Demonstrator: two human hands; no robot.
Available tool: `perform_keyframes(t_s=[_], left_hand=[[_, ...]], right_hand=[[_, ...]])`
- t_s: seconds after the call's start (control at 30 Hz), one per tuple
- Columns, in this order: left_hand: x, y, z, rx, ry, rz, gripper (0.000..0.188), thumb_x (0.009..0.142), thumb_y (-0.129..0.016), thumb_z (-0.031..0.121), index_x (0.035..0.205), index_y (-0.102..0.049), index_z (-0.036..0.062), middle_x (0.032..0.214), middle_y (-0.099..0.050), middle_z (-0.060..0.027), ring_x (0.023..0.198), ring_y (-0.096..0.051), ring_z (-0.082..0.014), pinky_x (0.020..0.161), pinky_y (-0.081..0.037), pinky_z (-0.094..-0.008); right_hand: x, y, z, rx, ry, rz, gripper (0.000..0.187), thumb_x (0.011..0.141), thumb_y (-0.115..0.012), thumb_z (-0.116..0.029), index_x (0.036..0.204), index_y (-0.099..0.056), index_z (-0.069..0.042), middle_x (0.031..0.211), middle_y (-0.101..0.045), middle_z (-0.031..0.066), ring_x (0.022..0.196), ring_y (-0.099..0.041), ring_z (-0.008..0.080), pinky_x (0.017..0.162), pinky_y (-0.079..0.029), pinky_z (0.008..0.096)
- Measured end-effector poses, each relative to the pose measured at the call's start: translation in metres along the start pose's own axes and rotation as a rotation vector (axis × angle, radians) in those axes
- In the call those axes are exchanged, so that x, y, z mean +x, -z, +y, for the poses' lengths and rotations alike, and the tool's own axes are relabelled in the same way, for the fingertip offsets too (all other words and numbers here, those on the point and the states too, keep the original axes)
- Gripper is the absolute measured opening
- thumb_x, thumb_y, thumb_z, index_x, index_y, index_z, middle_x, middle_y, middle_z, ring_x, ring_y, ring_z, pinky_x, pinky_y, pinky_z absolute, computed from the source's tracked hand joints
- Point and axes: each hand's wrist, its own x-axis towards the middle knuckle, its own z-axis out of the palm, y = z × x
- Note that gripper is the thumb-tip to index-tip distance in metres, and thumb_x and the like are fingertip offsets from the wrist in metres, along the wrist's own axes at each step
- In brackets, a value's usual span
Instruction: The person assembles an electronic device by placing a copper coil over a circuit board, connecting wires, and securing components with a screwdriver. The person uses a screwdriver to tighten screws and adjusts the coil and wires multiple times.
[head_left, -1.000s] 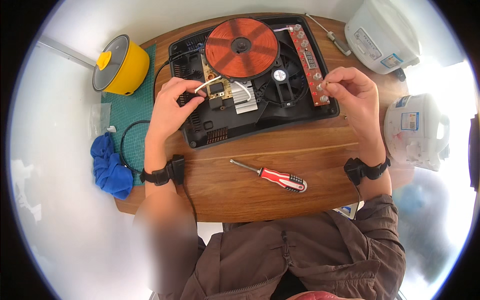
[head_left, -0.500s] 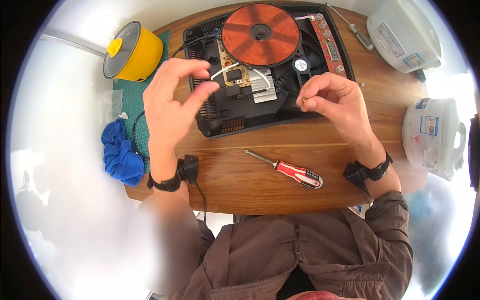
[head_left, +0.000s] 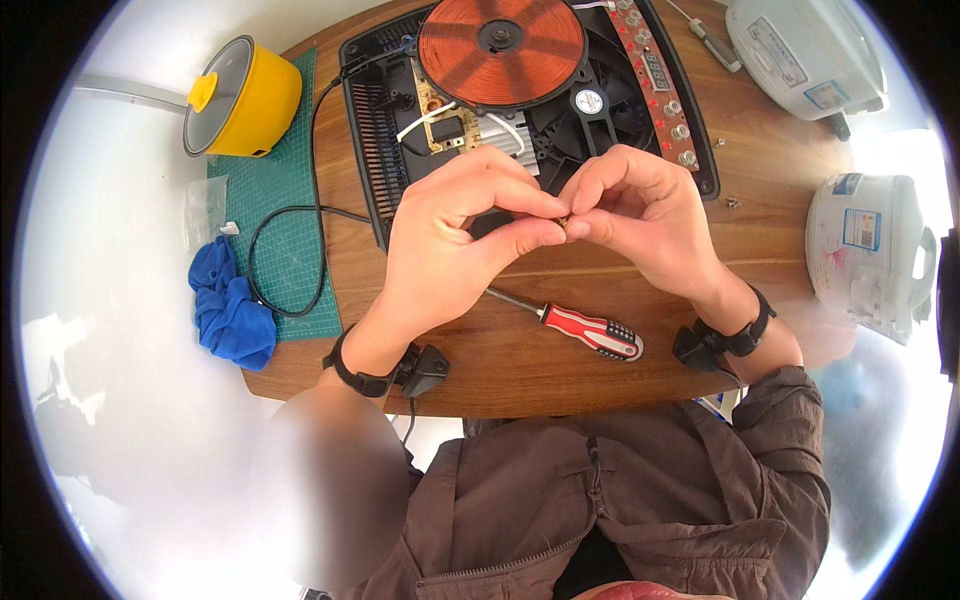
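Fingertip to fingertip, my left hand (head_left: 440, 245) and my right hand (head_left: 655, 225) meet in front of an opened induction cooker (head_left: 372, 165). Both are closed in a pinch around a tiny brass-coloured screw (head_left: 565, 219), mostly covered by the fingers. Behind them lie the cooker's round copper coil (head_left: 465, 55), its black fan (head_left: 628, 115) and a red button board (head_left: 672, 120). My hands hide part of the cooker's near edge. A red-and-white screwdriver (head_left: 590, 332) rests on the wooden table below my hands, its shaft tip behind my left hand.
Loose screws (head_left: 733, 203) lie right of the cooker. A yellow pot (head_left: 255, 110), a green cutting mat (head_left: 290, 270), a black cable (head_left: 318, 190) and a blue cloth (head_left: 235, 310) are at left. Two white appliances (head_left: 800, 60) and a grey-handled screwdriver (head_left: 716, 48) stand or lie at right.
My left hand has moved right and closed from an open curl onto the small screw. The right hand has shifted left to meet it. The whole view has shifted slightly.
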Motion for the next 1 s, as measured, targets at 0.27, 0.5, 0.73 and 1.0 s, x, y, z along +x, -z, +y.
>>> perform_keyframes(t_s=[0.27,0.5,0.73,1.0], left_hand=[[0.0,-0.001,-0.006,-0.102,-0.038,-0.039,0.026,0.073,-0.085,-0.011,0.095,-0.077,0.0001,0.095,-0.066,-0.0073,0.084,-0.063,-0.015,0.073,-0.053,-0.0264],[-0.007,-0.02,-0.007,-0.166,-0.081,0.011,0.024,0.072,-0.086,-0.01,0.09,-0.075,0.0011,0.092,-0.069,-0.0078,0.081,-0.064,-0.0137,0.069,-0.051,-0.0263],[-0.008,-0.024,-0.009,-0.225,-0.052,-0.006,0.021,0.075,-0.087,-0.006,0.09,-0.074,0.0014,0.092,-0.07,-0.0084,0.081,-0.067,-0.0146,0.07,-0.052,-0.0273],[-0.007,-0.022,-0.009,-0.242,-0.065,-0.044,0.02,0.075,-0.088,-0.001,0.09,-0.075,0.0026,0.091,-0.073,-0.0088,0.081,-0.068,-0.0161,0.07,-0.052,-0.0287]], right_hand=[[0.0,0.002,-0.001,0.044,-0.084,-0.058,0.014,0.091,-0.076,0.004,0.1,-0.067,0.0,0.096,-0.071,0.0034,0.089,-0.067,0.0082,0.081,-0.056,0.0242],[-0.004,0.015,-0.006,-0.051,-0.072,-0.143,0.017,0.084,-0.082,0.005,0.094,-0.07,-0.001,0.096,-0.07,0.003,0.09,-0.067,0.0094,0.081,-0.055,0.0253],[0.0,0.018,-0.009,-0.194,0.061,-0.19,0.018,0.078,-0.087,0.002,0.086,-0.071,-0.002,0.09,-0.073,0.0062,0.083,-0.068,0.0152,0.075,-0.053,0.028],[0.004,0.02,-0.009,-0.26,0.163,-0.23,0.019,0.075,-0.089,-0.001,0.083,-0.072,-0.004,0.084,-0.074,0.0066,0.077,-0.068,0.0175,0.07,-0.053,0.0289]])
